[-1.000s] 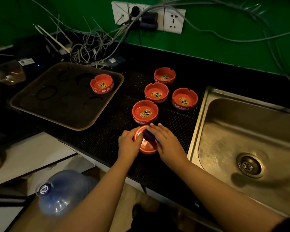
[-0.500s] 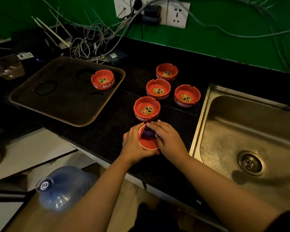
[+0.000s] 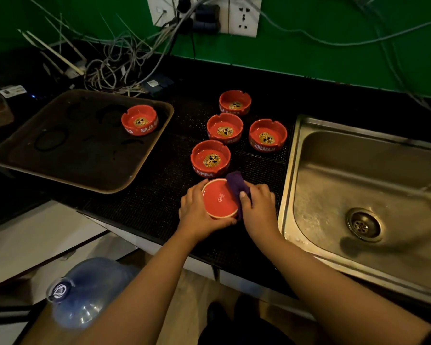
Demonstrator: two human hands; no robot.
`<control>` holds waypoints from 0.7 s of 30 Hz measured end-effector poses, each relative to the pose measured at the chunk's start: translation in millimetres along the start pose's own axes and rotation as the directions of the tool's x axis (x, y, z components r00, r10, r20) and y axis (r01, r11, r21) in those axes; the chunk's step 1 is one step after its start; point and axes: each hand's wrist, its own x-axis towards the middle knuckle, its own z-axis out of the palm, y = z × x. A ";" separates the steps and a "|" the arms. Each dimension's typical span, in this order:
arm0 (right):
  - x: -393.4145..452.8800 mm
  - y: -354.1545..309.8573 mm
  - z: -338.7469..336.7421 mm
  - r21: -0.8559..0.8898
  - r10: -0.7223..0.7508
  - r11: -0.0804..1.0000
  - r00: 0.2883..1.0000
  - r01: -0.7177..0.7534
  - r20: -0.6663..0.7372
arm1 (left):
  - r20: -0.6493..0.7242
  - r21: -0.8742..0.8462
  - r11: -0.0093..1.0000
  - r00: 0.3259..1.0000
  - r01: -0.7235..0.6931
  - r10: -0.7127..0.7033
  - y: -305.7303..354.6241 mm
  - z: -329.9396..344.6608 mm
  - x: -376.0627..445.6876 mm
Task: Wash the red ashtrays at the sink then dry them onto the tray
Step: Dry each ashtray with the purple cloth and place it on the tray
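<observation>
Red glaze faces up where the left hand (image 3: 197,210) curls its fingers (image 3: 223,222) round the rim of an upturned ashtray (image 3: 219,199), base to the camera, just above the worktop (image 3: 139,202). The right hand (image 3: 259,207) pinches a purple cloth (image 3: 235,186) against that ashtray's right edge, thumb over the fabric, so the step in hand looks like drying the underside.

Outward from there, four more ashtrays stand upright on the black mat between tray and sink: the nearest (image 3: 210,159) just beyond the cloth, one (image 3: 225,129) behind it, one (image 3: 268,136) close to the sink's edge, and the farthest (image 3: 235,102) toward the wall. Whether these are washed and waiting or still dirty I cannot tell.

One ashtray (image 3: 139,120) sits at the far right corner of the tray (image 3: 60,175), whose dark bed shows ring marks. The sink (image 3: 334,170) holds none, and water seems to run at its right edge.

By my count, one of six is finished, one is being dried, and four remain to reach the tray.
</observation>
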 end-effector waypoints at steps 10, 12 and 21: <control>-12.3 -3.1 2.3 0.028 -0.051 0.998 0.995 0.053 -0.082 | 0.052 0.027 0.999 0.998 -0.022 0.021 -2.1 -7.9 2.0; -24.7 -1.0 5.6 0.054 -0.054 0.997 0.992 0.060 -0.111 | 0.032 0.040 0.999 0.999 -0.027 0.026 -1.0 -7.2 1.0; 37.2 -4.8 -13.6 0.078 0.113 0.989 0.976 -0.129 0.185 | 0.166 0.090 0.983 0.975 -0.162 0.146 -5.4 -25.6 0.5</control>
